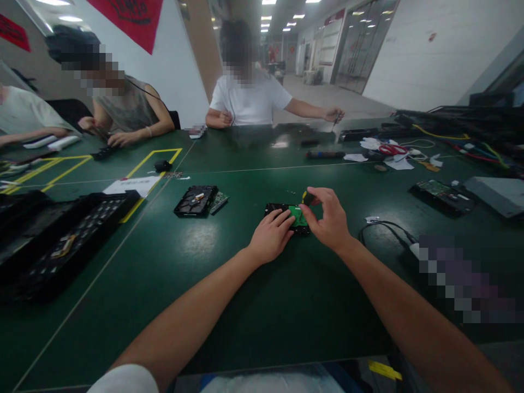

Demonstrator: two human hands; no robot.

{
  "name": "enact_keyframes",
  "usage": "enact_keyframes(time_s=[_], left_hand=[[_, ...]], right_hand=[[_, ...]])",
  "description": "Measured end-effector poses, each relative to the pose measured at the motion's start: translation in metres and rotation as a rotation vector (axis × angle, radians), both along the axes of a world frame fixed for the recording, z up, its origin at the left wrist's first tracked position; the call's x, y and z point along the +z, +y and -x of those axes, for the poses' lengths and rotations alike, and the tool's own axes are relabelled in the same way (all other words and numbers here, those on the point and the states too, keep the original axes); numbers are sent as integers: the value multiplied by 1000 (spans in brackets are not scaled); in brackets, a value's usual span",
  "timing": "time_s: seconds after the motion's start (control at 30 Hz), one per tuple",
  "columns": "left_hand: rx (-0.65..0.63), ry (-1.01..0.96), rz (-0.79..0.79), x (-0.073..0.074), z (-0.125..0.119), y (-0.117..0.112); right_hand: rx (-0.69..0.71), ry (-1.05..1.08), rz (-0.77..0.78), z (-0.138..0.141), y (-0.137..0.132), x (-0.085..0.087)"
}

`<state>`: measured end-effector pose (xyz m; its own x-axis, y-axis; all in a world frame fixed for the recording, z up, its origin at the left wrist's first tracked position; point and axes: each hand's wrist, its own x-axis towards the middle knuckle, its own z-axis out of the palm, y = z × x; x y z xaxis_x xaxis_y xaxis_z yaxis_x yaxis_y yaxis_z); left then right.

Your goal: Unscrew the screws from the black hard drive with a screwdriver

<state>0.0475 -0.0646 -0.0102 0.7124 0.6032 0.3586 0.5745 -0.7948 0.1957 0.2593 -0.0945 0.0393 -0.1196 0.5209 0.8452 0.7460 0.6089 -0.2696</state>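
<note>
A hard drive (302,216) lies on the green table in front of me, its green circuit board facing up. My left hand (271,233) grips it from the left, with fingers over its top and the thumb at the near edge. My right hand (327,215) pinches a short yellow-and-black screwdriver (306,197) above the drive's right part. The screwdriver's tip is too small and covered to make out. Just beyond the drive lie a few tiny bits, perhaps screws (291,191).
To the left sit another drive (195,201) with a loose circuit board (220,202) and a black tray (82,240). At right are a drive (442,196), a grey box (497,195) and a black cable (385,222). Several people sit across the table.
</note>
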Motion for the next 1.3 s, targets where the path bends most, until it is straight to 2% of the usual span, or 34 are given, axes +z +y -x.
enact_keyframes(time_s=[0.1,0.27,0.47,0.63,0.9,1.13,1.3], left_hand=[[6,-4,7,0,0,-1],[3,-9,10,-2,1,0],[0,-9,4,-1,0,0],[1,-8,-1,-1,0,0],[4,-6,-2,-1,1,0],[5,-14,-3,-3,0,1],[1,-7,8,-2,0,1]], right_hand=[[-19,2,-15,-1,0,0],[67,66,42,0,0,-2],[-33,23,-30,1,0,-1],[81,78,60,1,-1,-2],[-53,40,-8,-1,2,0],[51,87,55,3,-1,-2],[-8,72,25,2,0,-2]])
